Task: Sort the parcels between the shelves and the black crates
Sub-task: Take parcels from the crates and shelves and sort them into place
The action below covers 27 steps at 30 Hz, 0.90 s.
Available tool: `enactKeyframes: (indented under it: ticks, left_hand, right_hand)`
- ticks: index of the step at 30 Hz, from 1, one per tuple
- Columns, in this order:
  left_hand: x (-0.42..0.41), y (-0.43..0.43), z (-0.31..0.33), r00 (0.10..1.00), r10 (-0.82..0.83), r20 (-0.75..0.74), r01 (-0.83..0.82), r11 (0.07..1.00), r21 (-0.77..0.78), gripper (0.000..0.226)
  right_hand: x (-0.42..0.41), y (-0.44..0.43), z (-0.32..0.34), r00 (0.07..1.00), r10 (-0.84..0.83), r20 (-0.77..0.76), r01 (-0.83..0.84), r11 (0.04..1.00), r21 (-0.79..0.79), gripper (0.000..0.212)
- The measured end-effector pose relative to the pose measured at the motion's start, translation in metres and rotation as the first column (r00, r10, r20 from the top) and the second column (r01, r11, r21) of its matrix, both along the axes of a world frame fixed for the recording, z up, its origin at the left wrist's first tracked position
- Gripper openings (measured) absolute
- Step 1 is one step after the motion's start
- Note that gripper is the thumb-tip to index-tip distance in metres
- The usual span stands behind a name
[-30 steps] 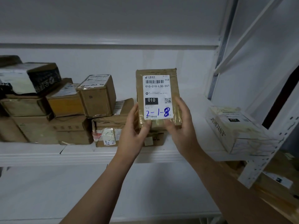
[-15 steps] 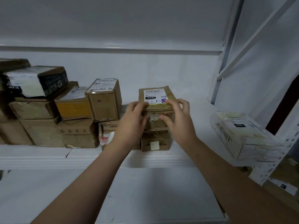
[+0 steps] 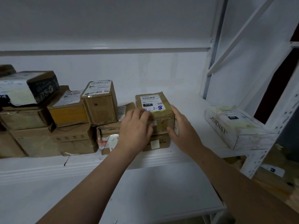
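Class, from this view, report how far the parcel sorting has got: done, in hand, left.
Done: several brown boxes stacked on the shelf. In hand: the parcel marked 2-1-8 sits atop another box, left hand and right hand touching it. Left: releasing it; no black crates show, so the remainder cannot be judged.

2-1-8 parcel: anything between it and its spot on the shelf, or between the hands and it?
Nothing visible. The 2-1-8 parcel already lies on a lower box on the shelf. The left hand touches its left front and the right hand its right side, with nothing in between.
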<state>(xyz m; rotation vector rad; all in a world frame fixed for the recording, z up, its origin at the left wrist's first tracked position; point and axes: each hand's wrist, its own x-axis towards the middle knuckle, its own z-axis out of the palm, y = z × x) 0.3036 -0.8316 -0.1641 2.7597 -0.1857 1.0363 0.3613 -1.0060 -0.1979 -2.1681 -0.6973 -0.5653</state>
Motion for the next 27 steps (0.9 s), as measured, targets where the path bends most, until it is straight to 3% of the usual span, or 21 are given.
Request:
enactKeyframes:
  ticks: [6,11,14,19,22,24,27]
  left_hand:
    - [-0.001,-0.043,0.005,0.985,-0.156,0.071,0.159,0.987,-0.04,0.039]
    - [-0.002,-0.101,-0.006,0.964,-0.262,0.05,0.267,0.946,-0.183,0.028]
    - [0.005,-0.143,-0.016,0.945,-0.322,-0.058,0.293,0.911,-0.29,0.031]
    - [0.035,-0.222,-0.032,0.853,-0.37,-0.368,0.168,0.862,-0.478,0.05]
    - [0.051,-0.257,-0.042,0.724,-0.471,-0.504,0.164,0.827,-0.538,0.059]
    - [0.053,-0.27,-0.048,0.661,-0.567,-0.49,0.195,0.761,-0.618,0.056]
    - [0.045,-0.278,-0.05,0.708,-0.586,-0.394,0.163,0.679,-0.716,0.051]
  right_hand:
    - [-0.011,-0.043,0.002,0.987,-0.158,0.034,0.158,0.987,-0.024,0.05]
    - [-0.017,-0.113,0.003,0.953,-0.296,0.064,0.299,0.954,-0.029,0.037]
    - [-0.012,-0.163,0.001,0.906,-0.423,0.019,0.423,0.902,-0.088,0.034]
    - [-0.003,-0.236,0.006,0.75,-0.62,-0.229,0.534,0.773,-0.344,0.053]
    - [0.004,-0.268,0.008,0.742,-0.567,-0.358,0.457,0.818,-0.349,0.059]
    - [0.004,-0.277,0.005,0.738,-0.457,-0.497,0.379,0.889,-0.256,0.061]
    - [0.002,-0.276,-0.006,0.771,-0.357,-0.527,0.381,0.922,-0.066,0.056]
